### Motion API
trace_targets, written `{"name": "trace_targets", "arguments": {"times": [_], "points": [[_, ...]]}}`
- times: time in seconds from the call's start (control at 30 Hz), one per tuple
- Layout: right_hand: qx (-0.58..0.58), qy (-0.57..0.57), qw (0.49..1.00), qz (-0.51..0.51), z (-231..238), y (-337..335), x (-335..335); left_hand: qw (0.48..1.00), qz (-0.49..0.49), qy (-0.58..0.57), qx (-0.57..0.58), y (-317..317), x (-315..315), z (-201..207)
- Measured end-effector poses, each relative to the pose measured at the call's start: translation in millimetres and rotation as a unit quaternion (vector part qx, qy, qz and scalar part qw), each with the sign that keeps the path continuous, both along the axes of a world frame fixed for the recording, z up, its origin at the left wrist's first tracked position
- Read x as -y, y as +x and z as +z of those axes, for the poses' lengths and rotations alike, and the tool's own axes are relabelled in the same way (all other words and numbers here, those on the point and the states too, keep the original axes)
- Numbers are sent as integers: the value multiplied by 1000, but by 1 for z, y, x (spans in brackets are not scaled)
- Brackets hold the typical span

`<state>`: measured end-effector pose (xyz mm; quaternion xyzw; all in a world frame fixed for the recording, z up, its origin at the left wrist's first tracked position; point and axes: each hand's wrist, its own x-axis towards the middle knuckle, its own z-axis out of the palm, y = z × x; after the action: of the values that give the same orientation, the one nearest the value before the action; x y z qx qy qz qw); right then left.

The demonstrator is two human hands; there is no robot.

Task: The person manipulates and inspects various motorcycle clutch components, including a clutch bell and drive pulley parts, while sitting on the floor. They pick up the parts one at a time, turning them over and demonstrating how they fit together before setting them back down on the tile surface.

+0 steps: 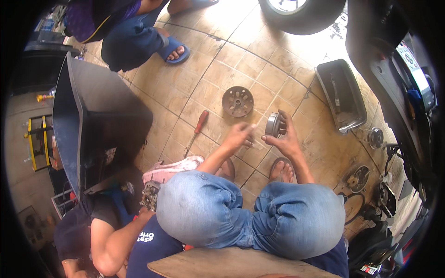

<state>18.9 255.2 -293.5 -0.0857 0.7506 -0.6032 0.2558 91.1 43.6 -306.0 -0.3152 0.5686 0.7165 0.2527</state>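
Right hand (288, 140) grips round silver metal part (272, 124); left hand (239, 136) blurred, contents I cannot tell, near brown perforated metal drum (238, 102).

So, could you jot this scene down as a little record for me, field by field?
Right side: right grip holds a round silvery metal part
Left side: left grip is blurred beside it; whether it holds anything is unclear
Floor ahead: brown round plate with holes
Tool: red-handled screwdriver, lying left of the plate
Container: dark rectangular tray, off to the right
Far edge: black tyre
Others nearby: co-worker's hand at a metal part, lower left; blue sandal, upper left
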Motion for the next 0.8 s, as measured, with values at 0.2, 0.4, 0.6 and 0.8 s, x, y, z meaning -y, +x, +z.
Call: {"name": "trace_targets", "arguments": {"times": [0.2,0.4,0.6,0.8], "points": [[-210,322,921,69,-13,-36,5,753,128,-619,-183,-14,60,-71],[-265,426,849,167,-25,-46,7,926,55,-349,-134,-35,77,-61],[-273,432,841,180,-25,-40,18,963,234,132,-13,-20,69,-53],[-293,195,931,92,-7,-45,12,985,102,117,-82,-38,50,-31]]}}
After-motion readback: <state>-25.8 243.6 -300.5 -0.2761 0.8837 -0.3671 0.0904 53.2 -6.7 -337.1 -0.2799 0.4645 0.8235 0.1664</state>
